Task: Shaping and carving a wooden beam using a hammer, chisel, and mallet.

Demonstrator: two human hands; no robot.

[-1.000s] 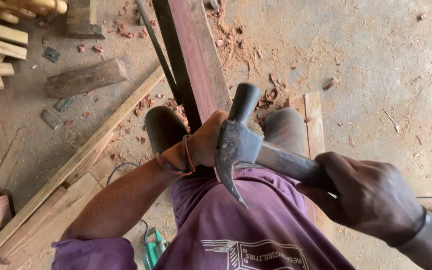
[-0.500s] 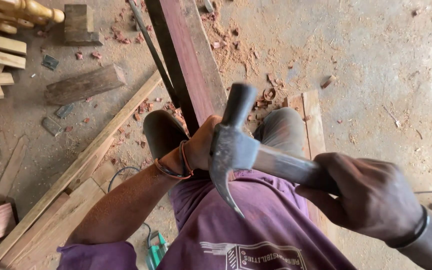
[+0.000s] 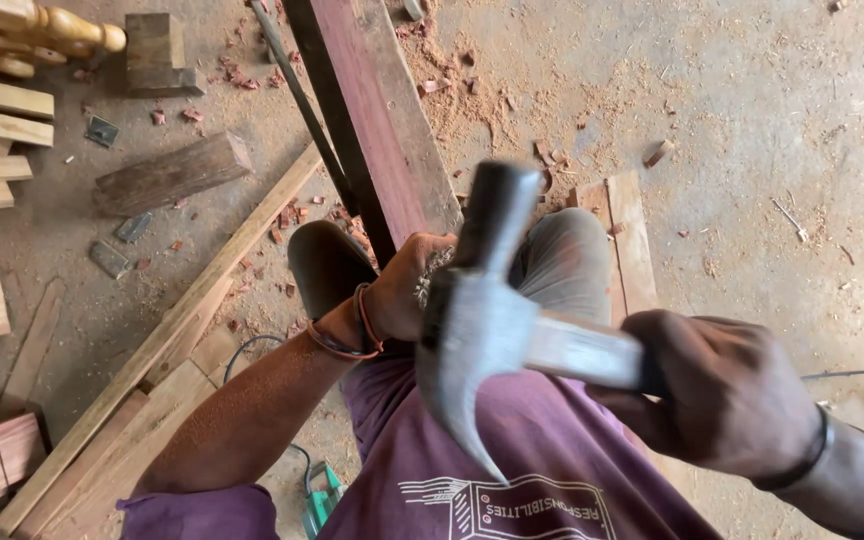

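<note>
Claw hammer [image 3: 482, 300] now nearer, right-hand [image 3: 727, 395] fingers around its handle; left hand's [image 3: 402, 290] fingers perhaps gripping; sawdust-strewn concrete floor [image 3: 752, 150].

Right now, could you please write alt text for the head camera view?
The right hand grips a blurred steel claw hammer above the lap, while the left hand rests at the near end of a long reddish wooden plank on a sawdust-strewn concrete floor.

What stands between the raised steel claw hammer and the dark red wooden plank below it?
Only the left hand, which rests at the near end of the dark red wooden plank, directly under the steel claw hammer gripped by the right hand. What the left hand holds is hidden.
</note>
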